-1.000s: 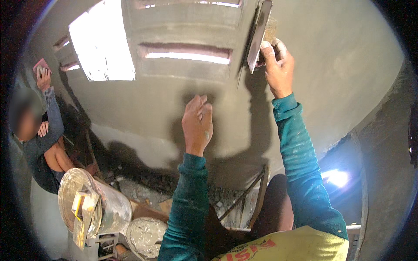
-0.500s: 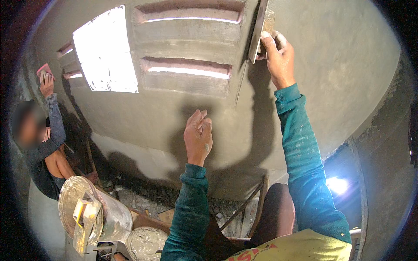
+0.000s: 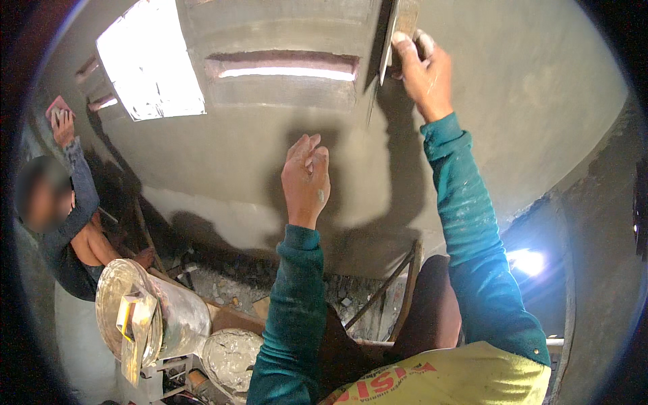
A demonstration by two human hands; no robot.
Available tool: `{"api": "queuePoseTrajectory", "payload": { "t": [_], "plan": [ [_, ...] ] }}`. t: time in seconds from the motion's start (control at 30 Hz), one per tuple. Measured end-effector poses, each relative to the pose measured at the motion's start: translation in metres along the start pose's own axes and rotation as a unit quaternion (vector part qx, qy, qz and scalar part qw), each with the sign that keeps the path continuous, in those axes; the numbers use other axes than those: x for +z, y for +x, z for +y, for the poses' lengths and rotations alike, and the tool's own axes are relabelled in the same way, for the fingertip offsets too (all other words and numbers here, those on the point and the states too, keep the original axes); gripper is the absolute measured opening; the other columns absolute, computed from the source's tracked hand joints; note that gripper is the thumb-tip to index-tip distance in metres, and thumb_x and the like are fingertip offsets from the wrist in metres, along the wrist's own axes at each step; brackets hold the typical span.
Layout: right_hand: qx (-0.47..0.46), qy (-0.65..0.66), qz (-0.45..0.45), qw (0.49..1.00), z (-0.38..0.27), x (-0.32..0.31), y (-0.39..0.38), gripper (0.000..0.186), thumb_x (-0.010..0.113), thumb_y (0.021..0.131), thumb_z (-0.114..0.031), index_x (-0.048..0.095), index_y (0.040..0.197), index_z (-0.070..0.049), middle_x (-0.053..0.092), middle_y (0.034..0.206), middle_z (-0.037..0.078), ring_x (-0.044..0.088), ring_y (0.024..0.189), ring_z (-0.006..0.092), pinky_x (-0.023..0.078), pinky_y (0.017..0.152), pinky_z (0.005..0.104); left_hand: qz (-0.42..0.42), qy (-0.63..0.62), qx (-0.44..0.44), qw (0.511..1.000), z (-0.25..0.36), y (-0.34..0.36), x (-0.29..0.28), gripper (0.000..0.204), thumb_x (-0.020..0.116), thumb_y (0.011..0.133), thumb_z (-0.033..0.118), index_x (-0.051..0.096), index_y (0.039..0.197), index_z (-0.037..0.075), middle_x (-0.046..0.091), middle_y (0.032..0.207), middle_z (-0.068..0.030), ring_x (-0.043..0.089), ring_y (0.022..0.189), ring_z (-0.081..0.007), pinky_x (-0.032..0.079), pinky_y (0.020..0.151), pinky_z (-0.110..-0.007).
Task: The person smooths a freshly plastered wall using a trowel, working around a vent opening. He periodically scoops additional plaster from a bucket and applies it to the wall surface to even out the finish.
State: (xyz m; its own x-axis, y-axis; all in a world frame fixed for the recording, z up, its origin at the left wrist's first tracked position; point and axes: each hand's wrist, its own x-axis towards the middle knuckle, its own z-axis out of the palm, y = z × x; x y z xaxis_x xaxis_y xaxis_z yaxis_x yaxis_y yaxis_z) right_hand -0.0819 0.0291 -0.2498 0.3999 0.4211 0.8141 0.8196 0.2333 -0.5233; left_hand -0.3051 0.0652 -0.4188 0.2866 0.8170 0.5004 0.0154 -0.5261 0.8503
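My right hand [image 3: 428,79] is closed around the handle of a plastering float [image 3: 387,46], high on the grey plastered wall [image 3: 513,128]. The float's long thin edge stands upright beside the slotted vents; its upper end is cut off by the picture's top. A thin line in the plaster runs down below it. Lower and further left, my left hand [image 3: 307,179] is raised in front of the wall, its fingers loosely bent and apart, with nothing visible in them. Its shadow falls on the plaster behind it.
A slotted vent [image 3: 283,66] and a bright window opening [image 3: 152,61] break the wall. A mortar-smeared bucket [image 3: 179,314] bears a trowel [image 3: 137,324]; beside it is a pail of wet mortar [image 3: 229,358]. At left, a co-worker's hand [image 3: 64,128] holds a pink pad. A lamp [image 3: 526,262] glows right.
The whole view has shifted, so the vents, window and both hands sit higher in the picture. My right hand keeps its hold on the float; the left hand keeps its loose shape.
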Motion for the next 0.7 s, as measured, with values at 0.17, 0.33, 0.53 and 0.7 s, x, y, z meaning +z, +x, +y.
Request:
{"api": "queuePoseTrajectory", "payload": {
  "t": [0.17,0.33,0.53,0.7],
  "plan": [
    [0.050,-0.021,0.002,0.998,0.015,0.012,-0.061,0.061,0.066,0.096,-0.047,0.068,0.117,0.009,0.072,0.082,0.025,0.070,0.073,0.0260,0.054,0.067,0.0394,0.011,-0.044,0.024,0.999,-0.011,-0.001,0.005,0.040,0.062,0.101,0.022,0.067,0.128,-0.007,0.056,0.143,-0.0266,0.063,0.126,-0.0338,0.054,0.101,-0.037],
    [0.027,0.000,0.019,0.999,0.044,0.030,-0.124,0.049,0.063,0.099,-0.041,0.069,0.117,0.004,0.073,0.090,0.023,0.072,0.080,0.0297,0.054,0.072,0.0423,0.008,0.007,-0.004,1.000,0.013,-0.003,-0.004,0.040,0.062,0.099,0.021,0.067,0.126,-0.007,0.058,0.140,-0.0274,0.063,0.126,-0.0351,0.053,0.102,-0.039],
    [0.125,-0.004,-0.044,0.991,0.068,0.036,-0.195,0.039,0.063,0.102,-0.031,0.065,0.128,-0.001,0.074,0.101,0.013,0.064,0.092,0.0137,0.052,0.085,0.0339,0.019,0.033,0.007,0.999,0.019,-0.004,-0.007,0.040,0.062,0.098,0.023,0.069,0.122,-0.007,0.063,0.132,-0.0287,0.061,0.127,-0.0384,0.050,0.104,-0.042],
    [0.129,-0.008,-0.063,0.990,0.086,0.029,-0.240,0.039,0.064,0.101,-0.030,0.065,0.126,0.000,0.073,0.106,0.014,0.066,0.097,0.0189,0.052,0.088,0.0349,0.054,0.095,0.107,0.988,0.010,-0.002,-0.001,0.037,0.058,0.101,0.029,0.070,0.118,-0.002,0.070,0.118,-0.0241,0.066,0.110,-0.0421,0.050,0.099,-0.047]
  ]
}}
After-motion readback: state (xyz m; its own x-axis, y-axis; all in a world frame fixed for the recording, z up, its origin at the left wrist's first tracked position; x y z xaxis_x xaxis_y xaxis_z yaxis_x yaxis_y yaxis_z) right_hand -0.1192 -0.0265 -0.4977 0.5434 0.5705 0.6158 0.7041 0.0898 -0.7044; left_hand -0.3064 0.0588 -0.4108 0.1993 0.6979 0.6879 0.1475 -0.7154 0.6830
